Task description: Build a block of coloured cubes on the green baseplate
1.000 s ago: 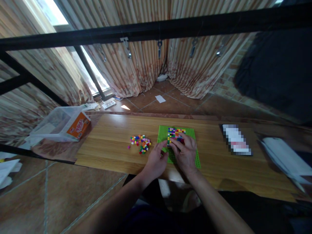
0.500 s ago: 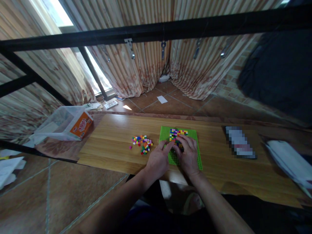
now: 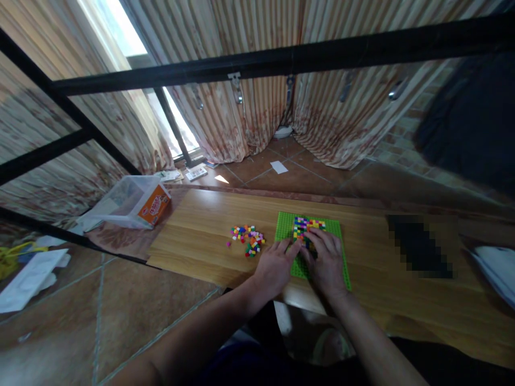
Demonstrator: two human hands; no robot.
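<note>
A green studded baseplate lies on the wooden table, with a patch of small multicoloured bricks pressed onto its upper middle. My left hand rests over the plate's left side, its thumb and fingertips drawn together at the lower edge of the bricks. Opposite it, my right hand curls over the right part of the patch, thumb and fingers bent inward close to the left fingertips. Whatever sits between the fingers is too small and covered to make out. Left of the plate is a heap of loose bricks.
A clear plastic bin with an orange label stands beyond the table's left end. On the table's right lies a dark pixelated object, and farther right a white item. A black metal bar crosses above.
The whole view has swung left, so everything sits farther right. The pixelated object's bright face has turned dark. Both hands stay at the bricks with little change in pose.
</note>
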